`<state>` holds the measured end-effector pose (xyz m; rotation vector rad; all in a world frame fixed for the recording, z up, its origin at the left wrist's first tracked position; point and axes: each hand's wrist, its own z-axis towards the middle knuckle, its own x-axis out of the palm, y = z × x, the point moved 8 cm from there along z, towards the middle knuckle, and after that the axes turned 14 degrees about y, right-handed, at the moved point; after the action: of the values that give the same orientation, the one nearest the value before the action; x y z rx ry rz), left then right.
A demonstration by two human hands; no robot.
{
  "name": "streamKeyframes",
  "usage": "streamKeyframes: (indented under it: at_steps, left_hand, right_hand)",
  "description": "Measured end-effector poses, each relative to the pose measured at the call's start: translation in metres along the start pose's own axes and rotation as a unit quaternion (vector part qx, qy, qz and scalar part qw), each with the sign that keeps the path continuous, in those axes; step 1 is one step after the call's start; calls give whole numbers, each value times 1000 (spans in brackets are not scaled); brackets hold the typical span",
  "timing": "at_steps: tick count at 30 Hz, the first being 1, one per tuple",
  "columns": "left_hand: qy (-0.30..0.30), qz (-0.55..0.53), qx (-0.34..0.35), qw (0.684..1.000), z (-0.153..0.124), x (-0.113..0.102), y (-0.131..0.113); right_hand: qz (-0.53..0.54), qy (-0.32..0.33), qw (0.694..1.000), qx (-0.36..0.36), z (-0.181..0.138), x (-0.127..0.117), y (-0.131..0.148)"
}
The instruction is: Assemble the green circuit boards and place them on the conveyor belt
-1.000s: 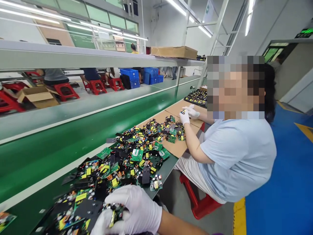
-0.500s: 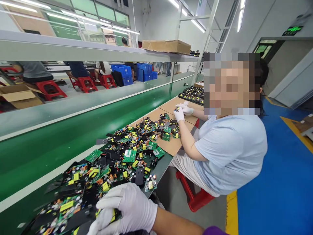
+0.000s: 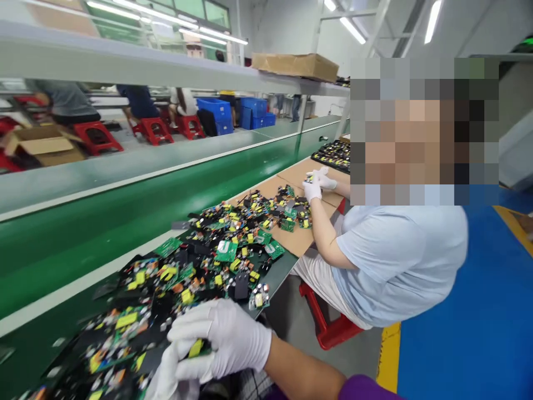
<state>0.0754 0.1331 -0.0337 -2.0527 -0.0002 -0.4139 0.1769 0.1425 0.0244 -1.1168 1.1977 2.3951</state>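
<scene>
My right hand (image 3: 225, 336), in a white glove, curls its fingers around a circuit board (image 3: 195, 348). Only a yellow part of that board and some green show between the fingers. At the bottom edge, my left hand (image 3: 169, 375), gloved too, meets the right fingertips with its fingers bent against the same board; its lower part is cut off by the frame. Beyond both hands spreads a heap of circuit boards (image 3: 204, 247) with yellow transformers and black sheets. A single board (image 3: 259, 297) lies at the bench edge just past my right hand.
A co-worker in a light blue shirt (image 3: 400, 266) sits on a red stool (image 3: 328, 322) to the right, white-gloved hands (image 3: 316, 183) on a small part above cardboard (image 3: 291, 241). A green conveyor belt (image 3: 125, 222) runs along the left. Overhead, a shelf (image 3: 166, 72) carries a cardboard box (image 3: 295, 65).
The camera view has shifted, so the bench and co-worker appear a little to the right and higher. My hands stay together around the board, with more of the left hand's fingers showing.
</scene>
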Motion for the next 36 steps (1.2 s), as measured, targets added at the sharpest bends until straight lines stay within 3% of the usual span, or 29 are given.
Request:
streamKeyframes:
  at_steps: [2, 5, 9, 18, 23, 27, 30, 33, 36]
  left_hand:
    - [11, -24, 45, 999, -6, 6, 0]
    - [77, -80, 71, 991, -11, 22, 6]
    - [108, -116, 39, 987, -14, 26, 14]
    - [87, -36, 134, 987, -27, 14, -2]
    - [97, 7, 164, 982, -28, 10, -8]
    - [123, 1, 159, 980, -27, 10, -5]
    - [127, -27, 160, 979, -27, 8, -3]
    - [108, -53, 171, 978, -28, 1, -2]
    - [83, -90, 185, 975, -31, -3, 0]
  right_hand:
    - [27, 8, 999, -22, -6, -2, 11]
    - [81, -53, 995, -17, -21, -13, 17]
    - [107, -81, 991, -20, -33, -14, 20]
    - [-17, -173, 982, -71, -40, -9, 42]
    - [-53, -179, 978, -96, -42, -4, 48]
    - [-75, -201, 968, -132, -46, -2, 55]
    - [-41, -210, 970, -117, -42, -4, 56]
    - [-15, -200, 975, -93, -34, -4, 57]
    - [-19, -198, 973, -120, -31, -3, 65]
